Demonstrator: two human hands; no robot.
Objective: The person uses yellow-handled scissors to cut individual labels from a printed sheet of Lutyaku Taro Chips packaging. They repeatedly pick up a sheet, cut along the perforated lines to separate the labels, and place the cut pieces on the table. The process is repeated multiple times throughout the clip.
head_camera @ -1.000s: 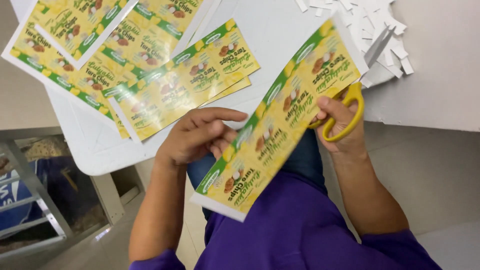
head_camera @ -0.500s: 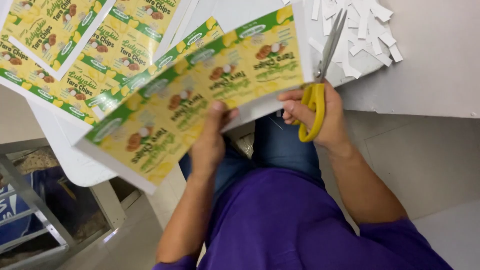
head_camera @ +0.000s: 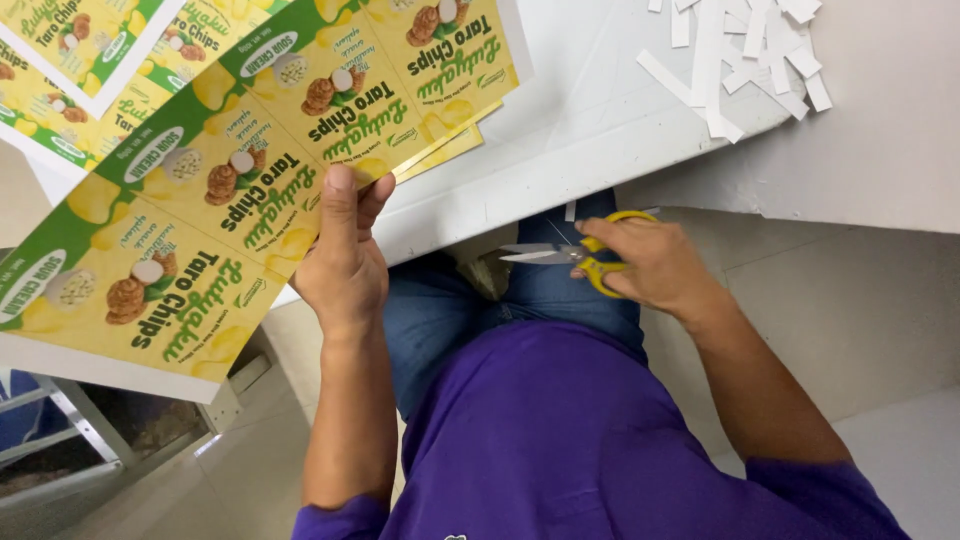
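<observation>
Far left: a metal frame [head_camera: 70, 420] shows below the bench edge, over a pale floor.
Sheet: a long yellow-and-green printed paper sheet of snack-packet labels with a white margin [head_camera: 200, 210] slants from the lower left up toward the top centre, partly over the white bench [head_camera: 590, 110].
Other sheets: more yellow-and-green printed label sheets [head_camera: 80, 60] lie on the bench at the upper left, under and beside the held one.
Left hand: the left hand [head_camera: 345, 265] pinches the lower long edge of the held sheet, thumb on the printed face, fingers curled behind it; the sheet spreads out to the left of and above this hand.
Lap: blue jeans and a purple shirt fill the lower middle.
Scissors: yellow-handled scissors with steel blades [head_camera: 575, 257] point left toward the left hand, blades slightly parted, well apart from the sheet.
Right hand: the right hand [head_camera: 650, 265] is closed through the scissor handles, above the lap.
Offcuts: a heap of narrow white paper strips [head_camera: 745, 55] lies on the bench at the upper right.
</observation>
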